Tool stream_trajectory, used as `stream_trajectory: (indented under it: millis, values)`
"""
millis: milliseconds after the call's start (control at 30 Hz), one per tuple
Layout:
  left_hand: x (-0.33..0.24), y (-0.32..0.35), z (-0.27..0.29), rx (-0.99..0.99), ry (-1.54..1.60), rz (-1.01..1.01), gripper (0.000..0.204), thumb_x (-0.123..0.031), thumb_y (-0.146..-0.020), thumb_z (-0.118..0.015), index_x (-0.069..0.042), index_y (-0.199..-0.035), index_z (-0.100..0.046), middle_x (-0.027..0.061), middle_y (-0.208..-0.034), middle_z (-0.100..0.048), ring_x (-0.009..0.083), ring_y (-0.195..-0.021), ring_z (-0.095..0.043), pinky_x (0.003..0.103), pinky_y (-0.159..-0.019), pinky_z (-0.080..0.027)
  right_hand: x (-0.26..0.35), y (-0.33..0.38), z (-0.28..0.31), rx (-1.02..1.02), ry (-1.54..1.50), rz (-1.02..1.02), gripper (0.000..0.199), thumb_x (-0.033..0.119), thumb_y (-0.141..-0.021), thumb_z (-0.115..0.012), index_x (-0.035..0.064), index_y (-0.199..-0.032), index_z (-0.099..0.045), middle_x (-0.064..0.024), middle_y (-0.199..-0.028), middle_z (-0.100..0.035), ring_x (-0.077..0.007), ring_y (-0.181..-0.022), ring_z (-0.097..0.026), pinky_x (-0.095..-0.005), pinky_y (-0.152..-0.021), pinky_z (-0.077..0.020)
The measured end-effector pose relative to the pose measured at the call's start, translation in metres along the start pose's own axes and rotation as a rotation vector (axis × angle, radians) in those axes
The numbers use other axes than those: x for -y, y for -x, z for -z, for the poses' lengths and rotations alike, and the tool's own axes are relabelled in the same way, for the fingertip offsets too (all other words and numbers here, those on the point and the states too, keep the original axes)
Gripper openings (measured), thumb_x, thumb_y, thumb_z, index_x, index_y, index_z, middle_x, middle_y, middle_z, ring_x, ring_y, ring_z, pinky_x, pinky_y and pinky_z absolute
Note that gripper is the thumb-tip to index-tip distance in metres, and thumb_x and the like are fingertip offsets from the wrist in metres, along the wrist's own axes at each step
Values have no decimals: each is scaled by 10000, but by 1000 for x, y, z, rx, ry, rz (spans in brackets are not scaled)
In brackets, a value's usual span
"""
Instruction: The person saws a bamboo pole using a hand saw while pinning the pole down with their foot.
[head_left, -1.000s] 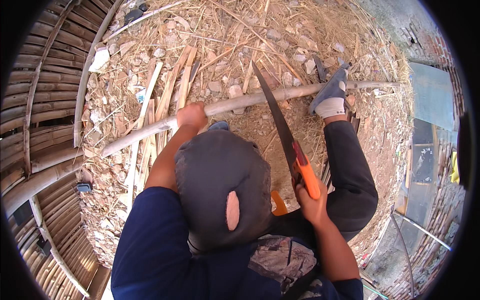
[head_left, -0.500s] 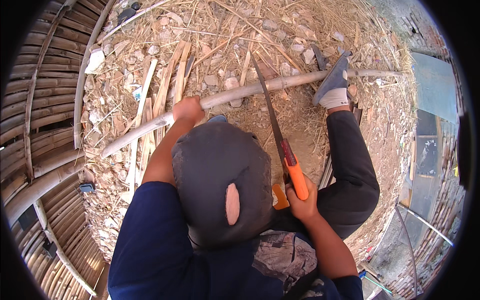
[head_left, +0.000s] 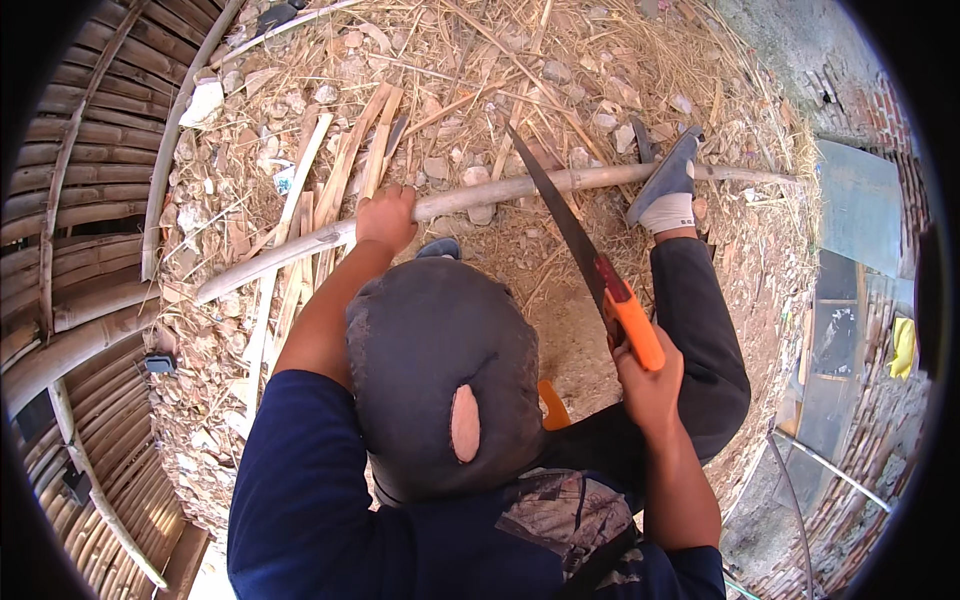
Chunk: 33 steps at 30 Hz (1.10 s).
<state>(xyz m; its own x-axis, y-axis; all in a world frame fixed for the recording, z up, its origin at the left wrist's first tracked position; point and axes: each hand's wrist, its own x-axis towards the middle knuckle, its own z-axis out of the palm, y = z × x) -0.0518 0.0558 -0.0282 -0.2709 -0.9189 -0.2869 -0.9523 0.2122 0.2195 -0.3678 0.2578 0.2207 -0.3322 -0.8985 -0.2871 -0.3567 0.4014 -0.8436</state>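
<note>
Stacked bamboo poles (head_left: 70, 250) line the left edge, beside a litter of split strips (head_left: 300, 215) and straw. The left hand (head_left: 385, 218) has its fingers wrapped around a long pale pole (head_left: 500, 190), which lies across the ground from lower left to upper right. Farther right, the saw (head_left: 590, 270) rests its dark blade on the pole, and the right hand (head_left: 648, 385) is clamped on the orange handle. A shoe (head_left: 665, 185) pins the pole's right part. The step in hand looks like cutting the pole; the next stroke calls for a steady grip and the blade staying in its line.
</note>
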Motion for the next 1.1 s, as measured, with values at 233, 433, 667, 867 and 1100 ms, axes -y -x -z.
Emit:
stream_trajectory:
  millis: [233,433,667,867,1100]
  values:
    - [-1,-1,19,232,81,-18,321,-179,-843,-710,-93,-1151,-691,146,-1154,-729,328,-1099,-708,465,-962,-564,3,8,7,-48,-318,-209,60,-6,-864,-585,1,-918,-559,-37,-656,-566,-75,-491,-493,-229,-486,-423]
    - [27,-12,27,447,118,-38,476,-216,-775,-725,-78,-1230,-704,189,-1177,-737,356,-1138,-694,443,-987,-552,10,6,16,-34,-213,-48,93,7,-843,-595,0,-930,-562,-41,-723,-590,-80,-553,-528,-234,-531,-446]
    - [14,-11,40,441,119,46,541,-291,-745,-784,-110,-1249,-708,182,-1198,-738,357,-1132,-698,452,-988,-546,3,5,34,-23,-91,42,108,48,-815,-663,9,-892,-597,-56,-818,-653,-137,-717,-624,-292,-721,-528]
    - [1,-6,41,365,73,121,479,-303,-793,-762,-135,-1238,-699,167,-1169,-748,355,-1115,-708,463,-970,-555,-19,15,30,65,-10,-61,110,70,-810,-683,10,-873,-614,-86,-803,-666,-158,-729,-653,-309,-734,-530]
    - [-10,7,39,330,-4,182,386,-220,-873,-653,-136,-1250,-676,142,-1257,-717,333,-1172,-692,448,-997,-559,-29,19,22,80,36,-105,90,60,-820,-660,4,-875,-615,-86,-752,-650,-154,-678,-639,-303,-685,-520]
